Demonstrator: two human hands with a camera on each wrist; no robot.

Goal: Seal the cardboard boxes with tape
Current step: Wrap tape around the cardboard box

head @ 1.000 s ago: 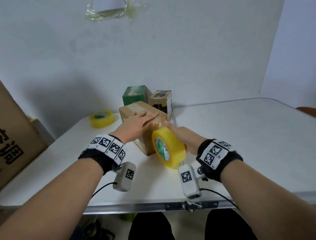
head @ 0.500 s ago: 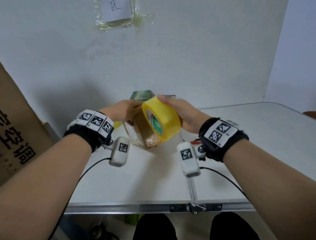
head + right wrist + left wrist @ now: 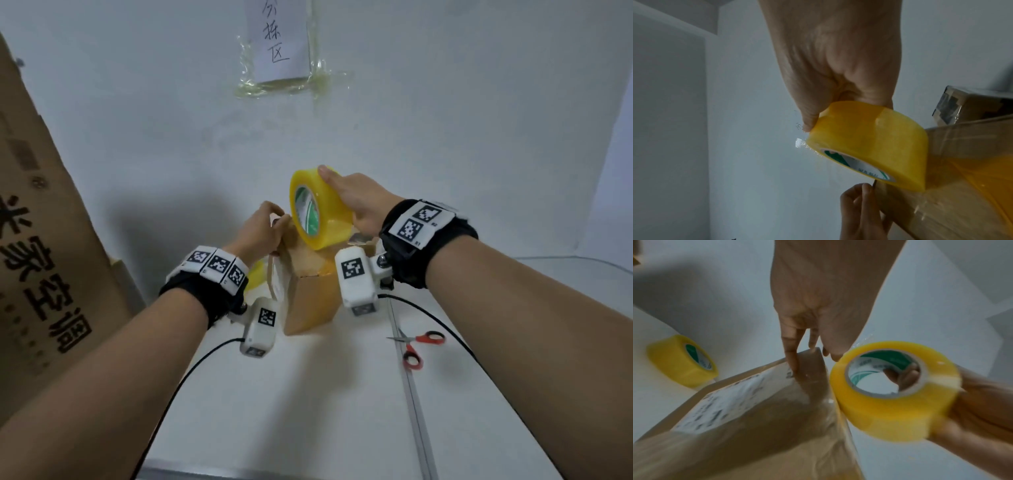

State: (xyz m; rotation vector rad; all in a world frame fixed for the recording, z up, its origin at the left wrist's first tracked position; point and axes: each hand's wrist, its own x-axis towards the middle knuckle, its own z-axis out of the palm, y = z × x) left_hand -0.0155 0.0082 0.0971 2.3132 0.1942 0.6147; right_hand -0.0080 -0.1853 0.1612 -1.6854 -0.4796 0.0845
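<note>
While my left hand (image 3: 262, 229) pinches the box's (image 3: 308, 291) far top edge, my right hand (image 3: 356, 202) grips the tape roll (image 3: 317, 209) just above it.

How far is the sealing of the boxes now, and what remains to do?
Done: clear tape already lies along one side of the brown box. In hand: the right hand grips the yellow tape roll above the box, while the left hand pinches the box's top edge. Left: the strip looks uncut, the scissors lie untouched on the table, and another box behind may also need tape.
</note>
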